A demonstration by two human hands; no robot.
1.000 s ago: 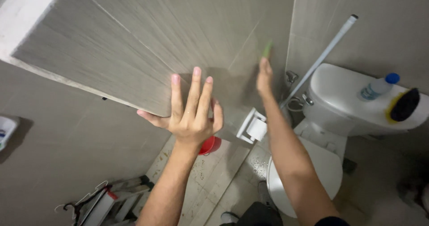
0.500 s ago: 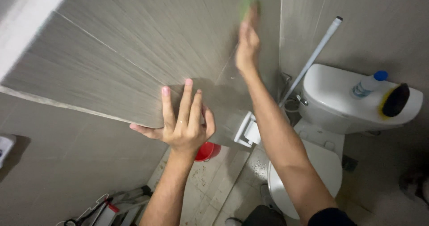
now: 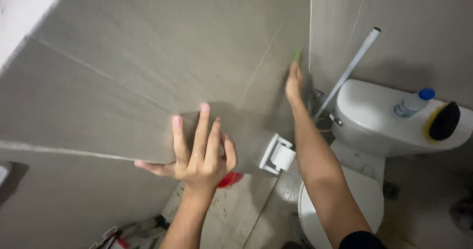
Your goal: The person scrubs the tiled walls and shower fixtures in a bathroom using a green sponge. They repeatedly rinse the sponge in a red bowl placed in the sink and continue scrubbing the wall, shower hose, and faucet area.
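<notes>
The left hand [image 3: 199, 155] lies flat and open on the grey wall [image 3: 162, 66], holding nothing; the right hand [image 3: 294, 81] presses a green sponge [image 3: 297, 55] on the wall near the corner; press evenly; a toilet [image 3: 394, 126] stands close.

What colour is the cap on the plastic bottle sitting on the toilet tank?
Blue: the clear plastic bottle's cap shows best in the head view, on the white toilet tank.

Matt grey ceramic wall tiles [image 3: 148, 57]; glossy porcelain toilet [image 3: 379, 126].
</notes>
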